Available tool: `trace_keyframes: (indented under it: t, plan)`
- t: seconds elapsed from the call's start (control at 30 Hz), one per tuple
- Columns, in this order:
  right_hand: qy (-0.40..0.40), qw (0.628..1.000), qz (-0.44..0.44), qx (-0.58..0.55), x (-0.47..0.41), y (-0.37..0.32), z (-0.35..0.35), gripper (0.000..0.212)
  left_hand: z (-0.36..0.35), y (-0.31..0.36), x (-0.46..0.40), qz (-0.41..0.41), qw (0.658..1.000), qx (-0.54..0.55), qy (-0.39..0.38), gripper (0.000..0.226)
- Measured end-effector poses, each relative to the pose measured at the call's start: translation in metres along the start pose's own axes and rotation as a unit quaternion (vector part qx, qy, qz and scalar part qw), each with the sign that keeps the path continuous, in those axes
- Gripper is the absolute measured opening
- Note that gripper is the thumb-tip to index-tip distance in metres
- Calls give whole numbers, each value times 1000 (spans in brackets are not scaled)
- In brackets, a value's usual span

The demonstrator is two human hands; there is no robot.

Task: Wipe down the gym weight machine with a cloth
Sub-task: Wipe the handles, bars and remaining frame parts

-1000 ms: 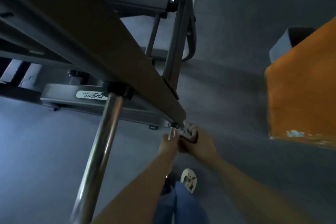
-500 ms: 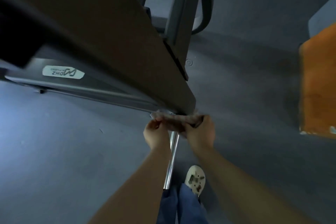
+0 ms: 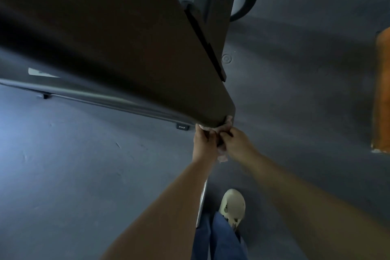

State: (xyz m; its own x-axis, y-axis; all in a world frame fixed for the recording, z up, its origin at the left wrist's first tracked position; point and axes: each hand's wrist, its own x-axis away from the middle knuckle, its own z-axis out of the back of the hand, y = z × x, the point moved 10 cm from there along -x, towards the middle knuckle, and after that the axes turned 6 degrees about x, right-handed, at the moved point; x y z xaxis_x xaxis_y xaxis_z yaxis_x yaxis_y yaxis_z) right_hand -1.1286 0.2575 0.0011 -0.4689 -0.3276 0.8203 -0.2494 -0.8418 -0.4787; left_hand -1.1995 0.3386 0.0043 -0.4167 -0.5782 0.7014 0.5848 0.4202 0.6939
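Cloth (image 3: 224,155) is the thing to watch: pale and bunched, it sits pinched between both hands just under the lower tip of the dark beam (image 3: 130,48) that slants down from ten o'clock to the middle of the view, with one corner (image 3: 229,120) peeking up against the beam's end. Left hand (image 3: 203,143) has its fingers curled round the cloth, and right hand (image 3: 237,143) grips it from the four o'clock side, the two knuckle to knuckle with the cloth wrapped in between. A chrome rod (image 3: 202,200) drops from behind them toward six o'clock, past a pale shoe (image 3: 232,205) and blue trousers (image 3: 219,238) on the grey floor (image 3: 84,164). From where I stand, the step looks like wrapping the rod's top joint and wiping it. To do it well, I'd say keep the cloth snug all the way round the rod, twist a little at the joint where grime would gather, then draw both hands down in one steady pull so no strip is missed. The beam's corner hangs right above the knuckles, so a sudden lift could scrape them. An orange block (image 3: 382,91) stands well apart at three o'clock.
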Motion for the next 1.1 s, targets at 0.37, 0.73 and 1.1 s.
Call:
trace_keyframes:
  t: [0.37,0.73,1.1]
  plan:
    - [112,993,2,-26,13,4,11,18,38,-7,9,-4,983,-79,165,25]
    - [86,995,-21,-41,0,16,6,27,19,-21,-16,166,980,66,83,40]
    - [19,999,-17,-41,-10,12,-11,33,23,-29,-21,164,979,0,119,46]
